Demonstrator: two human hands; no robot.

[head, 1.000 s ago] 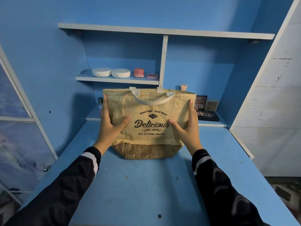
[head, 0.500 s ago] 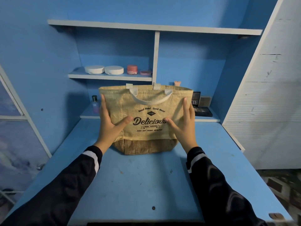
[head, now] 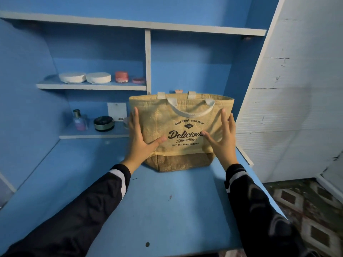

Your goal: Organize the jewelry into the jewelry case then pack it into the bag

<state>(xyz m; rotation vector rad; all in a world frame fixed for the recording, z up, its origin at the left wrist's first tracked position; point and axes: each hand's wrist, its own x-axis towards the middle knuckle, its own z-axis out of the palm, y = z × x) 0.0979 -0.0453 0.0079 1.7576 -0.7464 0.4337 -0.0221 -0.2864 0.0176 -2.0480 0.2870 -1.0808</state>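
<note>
A blue table fills the lower part of the view and runs back to a blue shelf unit with white-edged boards. A white panel with scuffs and cracks rises on the right, and a patterned floor shows below it.

Two arms in black sleeves with a white band, the left sleeve and the right sleeve, reach forward over the table.

The bag, a tan woven tote with a darker brown base and the word "Delicious" printed on its front, stands upright on the far right part of the table, near the white panel. Its mouth is open and a white handle droops over the front.

The left hand lies flat against the bag's left side, its fingers straight and pointing up, its thumb spread wide across the front. The right hand mirrors it on the right side, fingers straight and wide, thumb reaching inward over the print.

On the upper shelf sit two white round containers, a red jar and a flat pink tin. On the lower shelf, left of the bag, stand a white card, a dark round compact and a small perfume bottle.
</note>
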